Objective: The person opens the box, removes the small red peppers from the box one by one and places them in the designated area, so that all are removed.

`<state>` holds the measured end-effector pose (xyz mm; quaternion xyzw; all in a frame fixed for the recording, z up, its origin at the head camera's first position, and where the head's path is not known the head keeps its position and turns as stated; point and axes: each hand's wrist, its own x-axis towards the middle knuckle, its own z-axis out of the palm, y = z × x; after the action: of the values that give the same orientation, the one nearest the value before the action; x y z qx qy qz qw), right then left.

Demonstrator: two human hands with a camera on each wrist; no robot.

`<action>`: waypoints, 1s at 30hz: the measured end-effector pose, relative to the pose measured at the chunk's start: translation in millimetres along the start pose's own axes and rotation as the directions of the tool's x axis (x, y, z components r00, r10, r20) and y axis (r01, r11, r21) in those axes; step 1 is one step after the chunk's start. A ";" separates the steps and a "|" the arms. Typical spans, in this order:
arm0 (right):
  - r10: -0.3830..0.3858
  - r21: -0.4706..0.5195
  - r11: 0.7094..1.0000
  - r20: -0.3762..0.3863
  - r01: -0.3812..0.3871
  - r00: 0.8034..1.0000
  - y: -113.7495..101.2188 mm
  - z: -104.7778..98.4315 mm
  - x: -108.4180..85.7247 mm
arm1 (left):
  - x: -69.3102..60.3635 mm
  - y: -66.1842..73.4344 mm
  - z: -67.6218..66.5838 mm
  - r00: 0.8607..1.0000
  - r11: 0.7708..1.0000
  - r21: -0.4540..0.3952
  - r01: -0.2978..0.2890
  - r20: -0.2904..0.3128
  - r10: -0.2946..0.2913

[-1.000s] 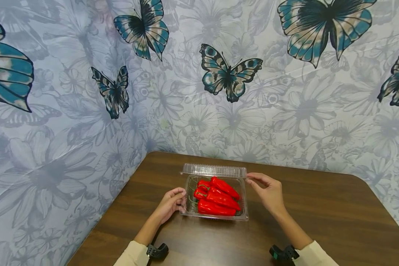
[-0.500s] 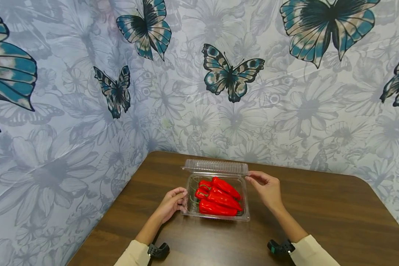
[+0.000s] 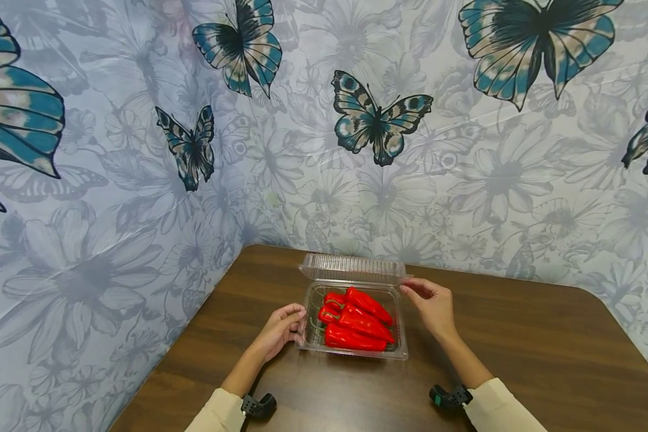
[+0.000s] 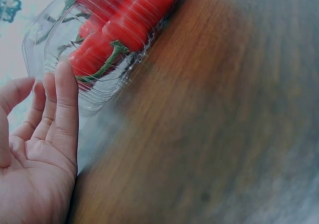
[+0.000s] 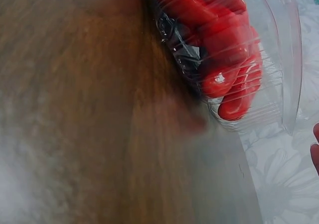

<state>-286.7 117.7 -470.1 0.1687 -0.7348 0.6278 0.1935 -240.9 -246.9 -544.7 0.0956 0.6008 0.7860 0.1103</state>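
A clear plastic clamshell box holds several long red peppers with green stems. Its ribbed lid stands raised at the far side. In the head view my left hand grips the box's left edge. The left wrist view has the left hand's fingers against the box's ribbed wall, beneath the peppers. At the lid's right corner my right hand pinches the rim between thumb and fingertips. Only fingertips of that hand show in the right wrist view.
The brown wooden table extends to both sides of the box. Behind and to the left stands a wall covered with butterfly and flower prints. Dark wrist bands sit at the cuffs of both pale sleeves.
The lid has tilted, its upper edge moving farther up in the head view so more of its ribbed face shows. My right hand has shifted slightly with it; my left hand stays at the box.
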 end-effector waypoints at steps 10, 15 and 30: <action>-0.011 0.035 0.999 -0.025 0.012 1.000 12.0 3.3 4.5 | -1.4 -1.4 0.0 1.000 1.000 -0.003 0.005 0.006 -0.005; -0.004 0.058 0.998 -0.031 0.005 1.000 6.0 3.9 5.2 | -1.4 -2.6 -0.8 1.000 1.000 -0.005 0.007 0.003 -0.007; -0.103 0.095 0.990 -0.048 0.107 0.994 15.9 6.5 14.9 | -2.0 0.3 -0.2 1.000 1.000 0.024 0.013 0.003 -0.013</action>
<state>-308.0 113.7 -477.2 0.2029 -0.6891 0.6553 0.2336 -239.1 -247.8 -544.4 0.0941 0.6106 0.7779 0.1150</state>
